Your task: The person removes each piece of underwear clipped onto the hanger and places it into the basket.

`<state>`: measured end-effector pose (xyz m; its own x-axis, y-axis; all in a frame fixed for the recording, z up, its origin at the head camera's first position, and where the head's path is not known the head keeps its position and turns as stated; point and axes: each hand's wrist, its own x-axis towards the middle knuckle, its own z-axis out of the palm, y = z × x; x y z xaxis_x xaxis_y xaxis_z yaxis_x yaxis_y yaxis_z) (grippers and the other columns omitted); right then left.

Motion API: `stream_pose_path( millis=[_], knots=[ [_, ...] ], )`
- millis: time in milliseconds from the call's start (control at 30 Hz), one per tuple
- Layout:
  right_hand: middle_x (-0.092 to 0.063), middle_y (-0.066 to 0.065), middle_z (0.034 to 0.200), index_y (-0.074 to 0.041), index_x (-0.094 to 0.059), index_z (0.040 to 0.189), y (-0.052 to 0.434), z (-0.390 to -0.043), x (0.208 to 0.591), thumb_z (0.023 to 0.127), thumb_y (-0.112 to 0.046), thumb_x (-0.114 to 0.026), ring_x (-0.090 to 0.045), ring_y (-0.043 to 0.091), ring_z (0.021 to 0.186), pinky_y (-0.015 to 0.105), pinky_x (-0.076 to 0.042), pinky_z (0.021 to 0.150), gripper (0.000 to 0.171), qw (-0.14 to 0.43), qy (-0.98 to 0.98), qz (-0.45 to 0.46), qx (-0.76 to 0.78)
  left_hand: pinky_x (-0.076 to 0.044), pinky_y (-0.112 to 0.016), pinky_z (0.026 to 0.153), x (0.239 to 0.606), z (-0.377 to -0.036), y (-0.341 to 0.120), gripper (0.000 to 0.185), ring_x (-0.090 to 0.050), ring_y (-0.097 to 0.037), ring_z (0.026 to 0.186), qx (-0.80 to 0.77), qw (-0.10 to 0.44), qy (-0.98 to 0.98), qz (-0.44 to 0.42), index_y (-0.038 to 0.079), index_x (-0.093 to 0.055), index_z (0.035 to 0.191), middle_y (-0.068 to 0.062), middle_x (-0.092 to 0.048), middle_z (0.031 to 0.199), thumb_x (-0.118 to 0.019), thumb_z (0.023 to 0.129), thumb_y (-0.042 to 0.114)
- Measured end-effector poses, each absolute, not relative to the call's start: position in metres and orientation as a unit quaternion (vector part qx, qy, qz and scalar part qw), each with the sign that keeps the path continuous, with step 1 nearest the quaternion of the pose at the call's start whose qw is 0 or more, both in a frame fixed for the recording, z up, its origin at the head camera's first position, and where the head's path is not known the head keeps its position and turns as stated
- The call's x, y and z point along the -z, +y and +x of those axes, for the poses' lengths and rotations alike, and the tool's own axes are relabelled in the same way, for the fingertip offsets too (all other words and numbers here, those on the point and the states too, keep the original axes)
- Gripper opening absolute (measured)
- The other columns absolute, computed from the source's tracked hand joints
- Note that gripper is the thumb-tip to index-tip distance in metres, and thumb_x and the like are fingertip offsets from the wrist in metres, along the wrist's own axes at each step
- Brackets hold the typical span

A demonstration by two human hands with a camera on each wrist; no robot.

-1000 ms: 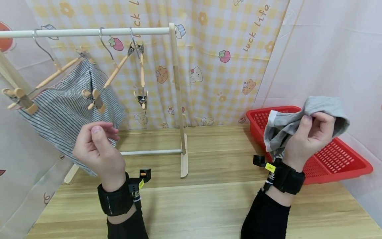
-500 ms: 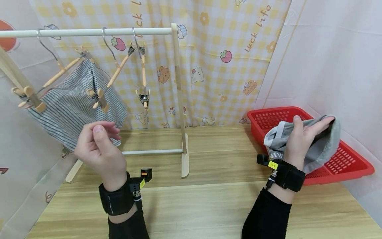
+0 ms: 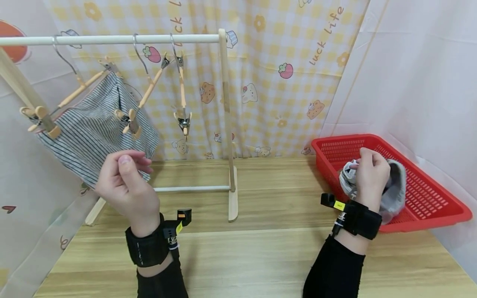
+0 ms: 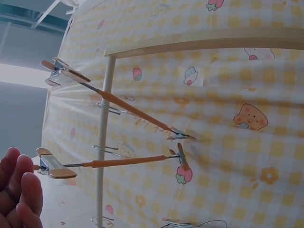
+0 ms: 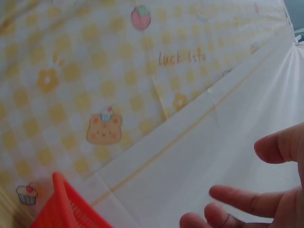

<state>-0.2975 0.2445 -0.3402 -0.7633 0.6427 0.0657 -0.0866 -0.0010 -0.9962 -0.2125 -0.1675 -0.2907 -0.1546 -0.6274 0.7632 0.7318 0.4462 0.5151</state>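
Grey garment point(image 3: 396, 194) – bunched, no clear axis – under right hand point(image 3: 369, 176).

The bare wooden table point(image 3: 268, 252) gives open passage between the drying rack point(image 3: 223, 124) on the left and the red basket point(image 3: 428, 207) on the far right. Left of the rack's post, hangers point(image 3: 149, 89) and a striped cloth point(image 3: 93, 132) fill the space under the rail. Curtains point(image 3: 410, 82) close off the far and right sides.
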Motion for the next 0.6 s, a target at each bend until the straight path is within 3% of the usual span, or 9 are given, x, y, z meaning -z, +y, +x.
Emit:
stream_pose_path(
  millis=[167, 467, 600],
  knots=[
    [-0.060, 0.001, 0.067, -0.012, -0.073, 0.088, 0.229, -0.297, 0.338, 0.100, -0.025, -0.059, -0.059, 0.013, 0.062, 0.022, -0.049, 0.070, 0.023, 0.309, -0.622, -0.128, -0.708, -0.045, -0.016, 0.052, 0.290, -0.211, -0.169, 0.032, -0.055, -0.008, 0.053, 0.522, 0.650, -0.550, -0.047, -0.016, -0.061, 0.074, 0.001, -0.064, 0.068, -0.042, 0.092, 0.003],
    [-0.062, 0.003, 0.071, -0.011, -0.072, 0.094, 0.206, -0.300, 0.334, 0.101, -0.024, -0.056, -0.058, 0.017, 0.071, 0.023, -0.051, 0.074, 0.022, 0.266, -0.654, -0.059, -0.706, -0.045, -0.017, 0.051, 0.289, -0.210, -0.170, 0.032, -0.053, -0.010, 0.052, 0.529, 0.651, -0.542, -0.051, -0.016, -0.060, 0.074, -0.001, -0.064, 0.067, -0.042, 0.092, 0.003],
    [-0.064, -0.001, 0.071, 0.001, -0.069, 0.100, 0.179, -0.306, 0.330, 0.101, -0.015, -0.055, -0.061, 0.013, 0.071, 0.023, -0.051, 0.075, 0.021, 0.267, -0.669, 0.008, -0.693, -0.045, -0.018, 0.052, 0.289, -0.209, -0.172, 0.032, -0.053, -0.010, 0.052, 0.536, 0.656, -0.529, -0.050, -0.015, -0.061, 0.073, -0.003, -0.063, 0.066, -0.041, 0.092, 0.003]
  ],
)
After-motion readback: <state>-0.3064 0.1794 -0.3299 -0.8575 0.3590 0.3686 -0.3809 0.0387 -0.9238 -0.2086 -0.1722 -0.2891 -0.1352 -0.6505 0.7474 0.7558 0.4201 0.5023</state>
